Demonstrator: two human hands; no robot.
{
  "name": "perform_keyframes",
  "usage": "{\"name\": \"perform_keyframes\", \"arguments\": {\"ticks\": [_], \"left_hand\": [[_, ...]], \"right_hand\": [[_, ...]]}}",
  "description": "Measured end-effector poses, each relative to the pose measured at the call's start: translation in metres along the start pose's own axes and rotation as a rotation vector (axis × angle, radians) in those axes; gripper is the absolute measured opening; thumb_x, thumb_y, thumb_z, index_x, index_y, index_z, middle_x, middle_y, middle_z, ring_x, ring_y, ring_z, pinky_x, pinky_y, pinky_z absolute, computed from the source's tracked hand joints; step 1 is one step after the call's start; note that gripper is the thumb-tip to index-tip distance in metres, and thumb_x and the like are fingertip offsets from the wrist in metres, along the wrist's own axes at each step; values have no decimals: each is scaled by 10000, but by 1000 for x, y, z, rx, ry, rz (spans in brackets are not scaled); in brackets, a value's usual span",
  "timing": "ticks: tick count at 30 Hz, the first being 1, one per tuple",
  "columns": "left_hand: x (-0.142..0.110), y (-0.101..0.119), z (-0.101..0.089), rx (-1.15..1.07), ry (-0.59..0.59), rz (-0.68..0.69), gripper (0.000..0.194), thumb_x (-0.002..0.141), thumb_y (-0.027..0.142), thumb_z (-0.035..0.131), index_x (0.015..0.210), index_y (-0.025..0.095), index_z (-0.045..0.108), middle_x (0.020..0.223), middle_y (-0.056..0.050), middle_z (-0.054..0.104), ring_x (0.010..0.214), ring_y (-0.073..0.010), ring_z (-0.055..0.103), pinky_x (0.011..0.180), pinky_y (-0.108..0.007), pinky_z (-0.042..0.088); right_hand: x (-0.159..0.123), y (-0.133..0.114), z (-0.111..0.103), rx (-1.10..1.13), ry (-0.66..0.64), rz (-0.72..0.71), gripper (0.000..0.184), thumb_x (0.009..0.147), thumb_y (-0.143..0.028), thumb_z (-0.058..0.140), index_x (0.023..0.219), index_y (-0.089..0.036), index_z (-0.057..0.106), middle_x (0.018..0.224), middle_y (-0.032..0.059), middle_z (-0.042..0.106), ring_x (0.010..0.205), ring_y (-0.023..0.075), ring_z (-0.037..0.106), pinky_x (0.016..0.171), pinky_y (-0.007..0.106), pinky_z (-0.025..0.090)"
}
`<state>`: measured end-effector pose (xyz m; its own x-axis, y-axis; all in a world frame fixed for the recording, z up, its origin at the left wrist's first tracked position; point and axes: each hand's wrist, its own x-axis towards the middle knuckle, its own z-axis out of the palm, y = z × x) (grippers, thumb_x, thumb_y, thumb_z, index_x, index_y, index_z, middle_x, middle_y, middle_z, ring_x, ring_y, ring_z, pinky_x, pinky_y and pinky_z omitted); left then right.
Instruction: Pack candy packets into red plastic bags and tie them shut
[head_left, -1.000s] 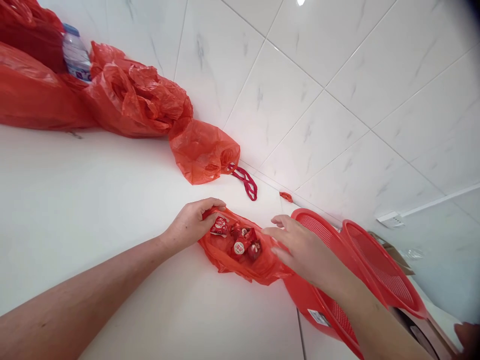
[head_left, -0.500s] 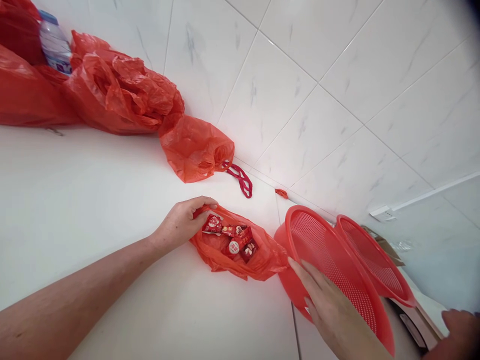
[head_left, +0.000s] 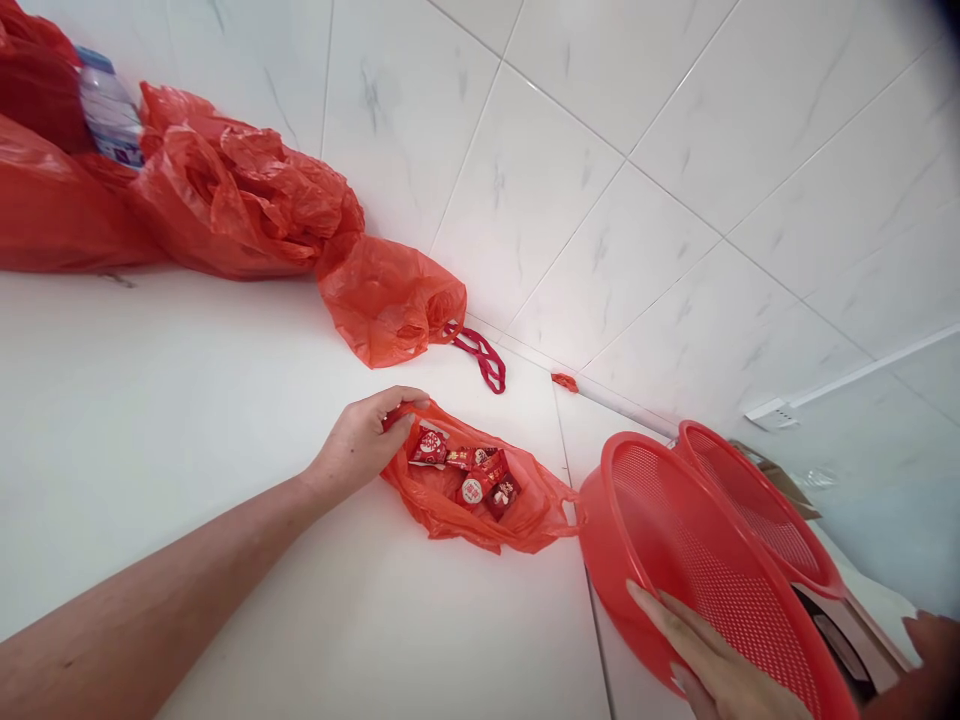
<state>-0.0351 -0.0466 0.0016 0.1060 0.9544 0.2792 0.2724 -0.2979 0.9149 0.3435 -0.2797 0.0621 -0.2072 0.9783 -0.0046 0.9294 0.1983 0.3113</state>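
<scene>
My left hand [head_left: 367,440] pinches the left rim of a thin red plastic bag [head_left: 536,525] that lies open on the white surface. Several small red-wrapped candies [head_left: 472,488] show inside it. The bag's far handle loop touches a red perforated plastic basket [head_left: 626,590]. At that basket's near side is my right hand [head_left: 712,655], fingers stretched out and apart, lying against or just over its wall; nothing shows in the fingers.
Full red bags [head_left: 247,200], one beside a water bottle [head_left: 110,110], line the tiled wall. A dark-red cord [head_left: 484,358] lies by them. Behind the first basket stands a second red basket [head_left: 757,500]. Part of a blurred hand [head_left: 934,650] shows at the right edge.
My right hand has moved right and down, away from the bag's handle end. The near basket has shifted right too. My left hand still holds the bag's rim.
</scene>
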Motion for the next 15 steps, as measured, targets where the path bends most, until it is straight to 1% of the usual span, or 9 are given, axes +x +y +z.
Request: {"name": "perform_keyframes", "arguments": {"ticks": [1, 3, 6, 7, 8, 11, 13, 14, 15], "left_hand": [[0, 0, 0, 1, 4, -1, 268, 791, 272, 460, 998, 256, 629, 1051, 10, 671, 807, -153, 613, 723, -269, 491], [-1, 1, -1, 19, 8, 9, 289, 793, 265, 446, 1019, 252, 626, 1069, 4, 662, 819, -154, 605, 735, -267, 488], [-1, 3, -3, 67, 31, 33, 340, 799, 256, 432, 1095, 255, 599, 1111, -1, 640, 841, -151, 594, 769, -265, 481], [-2, 4, -3, 84, 43, 43, 359, 801, 256, 433, 1127, 259, 583, 1126, -2, 631, 843, -150, 591, 776, -266, 479], [-2, 4, -4, 101, 55, 53, 380, 802, 258, 436, 1160, 261, 563, 1139, -4, 622, 844, -149, 587, 781, -268, 477], [-2, 5, -4, 145, 82, 81, 439, 805, 265, 447, 1240, 264, 505, 1142, -19, 605, 830, -149, 580, 787, -280, 476], [-2, 4, -4, 166, 91, 100, 462, 808, 271, 451, 1269, 264, 480, 1128, -30, 601, 835, -155, 580, 786, -290, 477], [-2, 3, -5, 176, 92, 111, 465, 812, 272, 450, 1276, 265, 473, 1125, -34, 599, 844, -160, 581, 785, -293, 477], [-2, 2, -5, 184, 89, 122, 466, 815, 269, 447, 1281, 265, 469, 1129, -37, 596, 856, -163, 583, 785, -294, 477]], "right_hand": [[0, 1, 2, -25, 26, 0, 637, 809, -197, 446, 1406, -375, 313, 1314, -55, 528, 1066, 156, 611, 661, 163, 566], [4, -6, 2, -65, 151, 20, 562, 820, -245, 449, 1369, -358, 401, 1352, -19, 499, 1091, 207, 599, 736, 253, 575], [26, -42, -4, -13, 397, 122, 443, 857, -326, 446, 1296, -311, 502, 1420, 38, 410, 1173, 291, 525, 902, 422, 506], [36, -59, -7, 48, 449, 174, 445, 867, -324, 444, 1309, -299, 483, 1428, 46, 393, 1202, 293, 495, 942, 435, 475], [48, -76, -9, 127, 434, 187, 472, 875, -317, 439, 1346, -293, 431, 1445, 55, 359, 1239, 292, 456, 969, 432, 452], [84, -117, -10, 335, 426, 299, 655, 880, -375, 446, 1458, -238, 171, 1503, 96, 224, 1344, 306, 289, 1019, 472, 389], [105, -129, -2, 455, 490, 427, 751, 869, -417, 459, 1468, -184, 70, 1508, 142, 180, 1360, 315, 244, 1017, 488, 377], [114, -130, 4, 521, 523, 498, 765, 862, -433, 463, 1464, -164, 75, 1498, 164, 197, 1348, 318, 268, 1002, 483, 389], [121, -129, 10, 597, 540, 563, 744, 856, -446, 464, 1452, -154, 128, 1471, 179, 257, 1317, 318, 326, 971, 468, 416]]}}
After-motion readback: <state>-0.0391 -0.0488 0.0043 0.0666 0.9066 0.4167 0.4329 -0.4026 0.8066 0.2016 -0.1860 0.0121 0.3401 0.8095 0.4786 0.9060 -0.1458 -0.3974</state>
